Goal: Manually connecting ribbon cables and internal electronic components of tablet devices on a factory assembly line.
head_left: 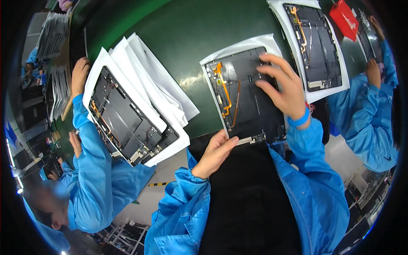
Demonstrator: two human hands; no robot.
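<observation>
In front of me a black tablet housing (pixel 246 95) lies on a white foam sheet (pixel 238 52). An orange flex cable (pixel 225 89) runs down its left side, and a thin brown cable (pixel 236 102) lies beside that. My left hand (pixel 213 154) grips the near left corner of the housing, thumb on top and the other fingers partly hidden beneath. Over the housing's right part hovers my right hand (pixel 285 87), fingers apart and holding nothing; whether a fingertip touches the surface I cannot tell. A blue band circles my right wrist.
On the green table (pixel 178 46), stacked housings (pixel 123 112) and white foam sheets (pixel 159 80) lie to the left beside a co-worker in a blue sleeve (pixel 91 170). Another housing (pixel 314 46) and a red box (pixel 344 20) are at the far right, near a second co-worker (pixel 365 114).
</observation>
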